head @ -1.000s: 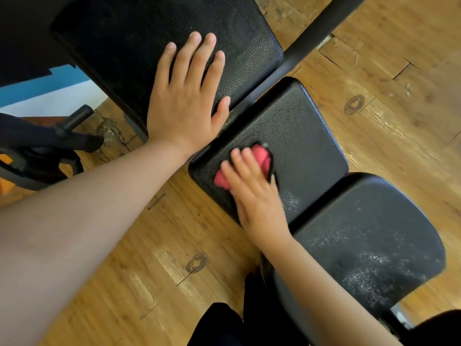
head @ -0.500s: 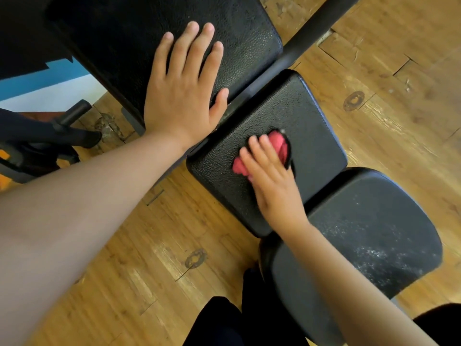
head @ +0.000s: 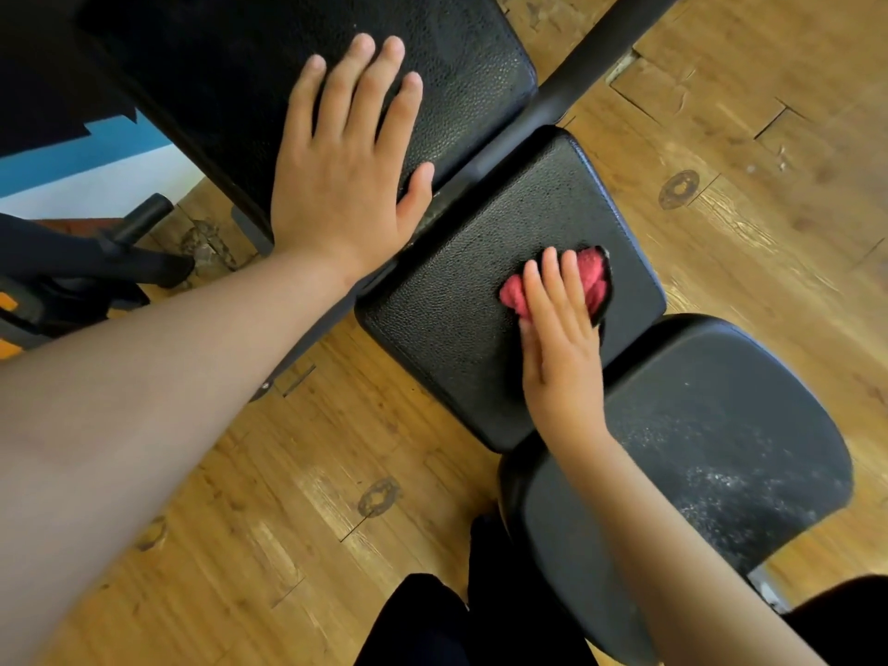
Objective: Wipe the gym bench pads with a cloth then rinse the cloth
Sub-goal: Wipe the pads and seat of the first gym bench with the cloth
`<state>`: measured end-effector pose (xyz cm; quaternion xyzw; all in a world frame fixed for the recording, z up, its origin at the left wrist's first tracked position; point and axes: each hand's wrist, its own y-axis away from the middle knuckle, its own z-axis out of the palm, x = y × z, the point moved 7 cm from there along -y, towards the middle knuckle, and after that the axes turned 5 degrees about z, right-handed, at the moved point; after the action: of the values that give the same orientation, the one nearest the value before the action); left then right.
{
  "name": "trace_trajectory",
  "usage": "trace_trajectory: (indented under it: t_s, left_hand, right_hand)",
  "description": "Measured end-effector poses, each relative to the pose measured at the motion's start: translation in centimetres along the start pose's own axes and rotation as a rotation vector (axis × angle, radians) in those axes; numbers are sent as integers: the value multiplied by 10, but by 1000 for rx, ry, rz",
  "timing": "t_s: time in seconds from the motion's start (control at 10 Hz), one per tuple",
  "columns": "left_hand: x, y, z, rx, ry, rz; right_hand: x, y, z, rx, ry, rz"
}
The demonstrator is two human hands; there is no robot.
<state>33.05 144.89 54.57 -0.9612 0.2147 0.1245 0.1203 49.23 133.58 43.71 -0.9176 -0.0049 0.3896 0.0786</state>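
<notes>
Three black bench pads run from upper left to lower right. My left hand (head: 343, 170) lies flat, fingers straight, on the large back pad (head: 230, 74). On the middle pad (head: 447, 319) my right hand (head: 560, 338) presses a crumpled pink cloth (head: 593, 276) with straight fingers; most of the cloth is under the fingers. The near pad (head: 721, 449) shows whitish dust or streaks on its surface.
A black frame bar (head: 591, 60) runs diagonally between the pads over a worn wooden plank floor (head: 298, 511). Black and orange gym equipment (head: 86, 266) stands at the left edge. My dark trouser legs (head: 432, 627) are at the bottom.
My right hand has slid the pink cloth across the middle pad toward its right side. The left hand stays flat on the back pad.
</notes>
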Motion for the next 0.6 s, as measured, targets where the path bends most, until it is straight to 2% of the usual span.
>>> trace_trajectory:
  t_s: [0.1,0.3,0.5,0.6]
  left_hand:
    - [0,-1,0,5,8,0]
    - [0,0,0,9,3,-1]
    - [-1,0,1,-4,11,-2]
    - [-1,0,0,3,16,-3]
  right_hand:
    - [-6,19,8,8,-8,33]
    - [-5,36,12,-62,35,-123]
    - [25,10,-6,107,20,191]
    - [11,38,7,48,2,147]
